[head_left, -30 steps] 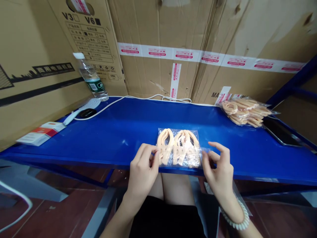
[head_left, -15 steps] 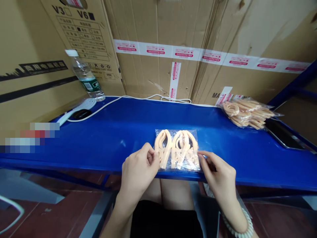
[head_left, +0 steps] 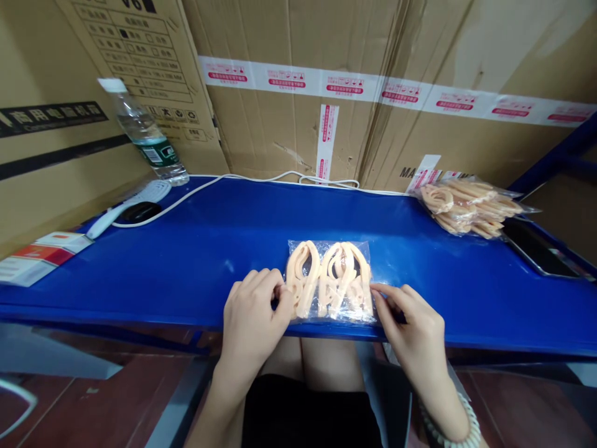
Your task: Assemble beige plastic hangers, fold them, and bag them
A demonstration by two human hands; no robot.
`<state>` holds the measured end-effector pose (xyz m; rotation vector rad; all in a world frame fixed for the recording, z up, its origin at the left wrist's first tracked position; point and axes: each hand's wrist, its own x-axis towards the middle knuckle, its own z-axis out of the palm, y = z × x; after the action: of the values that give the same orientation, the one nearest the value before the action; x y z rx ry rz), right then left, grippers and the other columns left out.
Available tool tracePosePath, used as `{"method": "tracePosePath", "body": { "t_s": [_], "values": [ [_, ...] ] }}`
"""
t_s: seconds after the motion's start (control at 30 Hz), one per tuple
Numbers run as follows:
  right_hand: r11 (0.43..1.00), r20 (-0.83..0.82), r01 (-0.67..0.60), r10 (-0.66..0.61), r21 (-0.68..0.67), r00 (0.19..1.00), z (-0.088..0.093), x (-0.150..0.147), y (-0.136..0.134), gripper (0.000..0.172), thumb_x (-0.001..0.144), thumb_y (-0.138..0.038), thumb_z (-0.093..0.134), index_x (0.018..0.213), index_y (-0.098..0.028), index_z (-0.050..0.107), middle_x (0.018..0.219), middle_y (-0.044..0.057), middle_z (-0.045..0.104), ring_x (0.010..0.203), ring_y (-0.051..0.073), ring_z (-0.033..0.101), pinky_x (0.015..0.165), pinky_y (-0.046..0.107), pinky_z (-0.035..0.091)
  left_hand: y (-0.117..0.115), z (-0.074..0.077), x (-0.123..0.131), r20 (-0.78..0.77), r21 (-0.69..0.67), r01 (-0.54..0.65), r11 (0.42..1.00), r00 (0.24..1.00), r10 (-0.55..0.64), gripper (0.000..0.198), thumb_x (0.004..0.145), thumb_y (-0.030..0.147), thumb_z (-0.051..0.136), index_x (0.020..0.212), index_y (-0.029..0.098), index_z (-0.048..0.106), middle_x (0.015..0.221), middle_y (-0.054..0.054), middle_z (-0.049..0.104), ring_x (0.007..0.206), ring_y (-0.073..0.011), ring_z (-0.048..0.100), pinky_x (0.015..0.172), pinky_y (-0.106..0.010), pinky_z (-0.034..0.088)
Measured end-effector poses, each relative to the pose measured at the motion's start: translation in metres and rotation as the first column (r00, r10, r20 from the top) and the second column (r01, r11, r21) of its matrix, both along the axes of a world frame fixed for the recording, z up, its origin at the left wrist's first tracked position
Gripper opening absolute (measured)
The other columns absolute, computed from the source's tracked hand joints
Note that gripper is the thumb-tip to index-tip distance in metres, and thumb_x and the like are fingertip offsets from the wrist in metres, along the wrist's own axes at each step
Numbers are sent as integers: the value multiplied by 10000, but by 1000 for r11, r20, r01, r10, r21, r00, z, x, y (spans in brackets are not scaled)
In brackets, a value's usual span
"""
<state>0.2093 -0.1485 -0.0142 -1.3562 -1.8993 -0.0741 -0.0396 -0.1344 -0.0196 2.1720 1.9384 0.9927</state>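
Nearest to me, I have both hands at the counter's front edge: the left hand (head_left: 254, 314) curls its fingers and pinches the left side of a clear bag (head_left: 330, 280), while the right hand (head_left: 410, 323) pinches the right side between thumb and forefinger. The bag lies flat on the blue counter (head_left: 209, 255), close to its front edge; through the film I see peach-coloured looped pieces (head_left: 303, 280) side by side. Off to my left sits a red-and-white carton (head_left: 44, 255), contents hidden. Farther back, on my right, a heap of clear bags (head_left: 471, 208) holds similar pieces beside a dark slab (head_left: 536, 249). At back left stands a capped bottle (head_left: 152, 140), seemingly part-filled with clear liquid, and behind everything rise taped cardboard boxes (head_left: 289, 130).
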Motion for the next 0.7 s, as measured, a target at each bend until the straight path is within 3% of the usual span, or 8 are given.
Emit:
{"method": "tracePosePath", "body": {
  "t_s": [0.13,0.2,0.27,0.37,0.5,0.7],
  "values": [
    [1000,-18,-17,17,-21,1000,1,0,1,151,983,-194,607,1035,-139,737,737,16,609,631,134,575,594,262,461,0,-1,0,3,61,-8,998,1000,8,181,905,198,481,727,217,455,745,-14,544,750,-214,523,689,-354,365],
    [999,-19,-24,24,-27,1000,1,1,1,149,983,-190,604,1036,-140,735,732,11,599,626,131,572,590,259,459,-1,0,-1,54,155,-10,988,999,2,28,914,210,539,895,198,556,911,-54,590,869,-233,567,760,-369,429],
    [999,-19,-26,26,-23,999,1,1,2,145,984,-189,603,1032,-143,732,720,4,588,613,127,563,584,256,456,-3,0,-1,83,291,6,957,996,-32,99,923,207,600,1016,178,588,1005,-86,599,962,-248,580,836,-384,462],
    [1000,-15,-28,28,-5,999,1,1,2,138,986,-193,602,1025,-149,727,707,-2,579,598,126,553,576,255,450,-8,-2,0,72,407,79,910,990,-119,68,934,121,626,931,185,602,899,-44,637,887,-204,603,825,-350,465],
    [999,2,-30,29,19,1000,0,0,2,130,986,-187,602,1033,-152,718,718,1,590,608,129,558,582,257,451,-16,-10,3,88,417,89,904,986,-138,116,933,62,635,973,171,640,885,-27,698,840,-172,642,805,-323,474],
    [997,33,-21,19,70,999,-2,-2,3,120,981,-164,604,1053,-142,697,755,18,632,630,141,575,583,270,455,-29,-21,3,59,412,130,902,984,-168,171,939,112,650,1105,150,663,1031,-83,729,987,-222,670,917,-378,486]
  ]
}}
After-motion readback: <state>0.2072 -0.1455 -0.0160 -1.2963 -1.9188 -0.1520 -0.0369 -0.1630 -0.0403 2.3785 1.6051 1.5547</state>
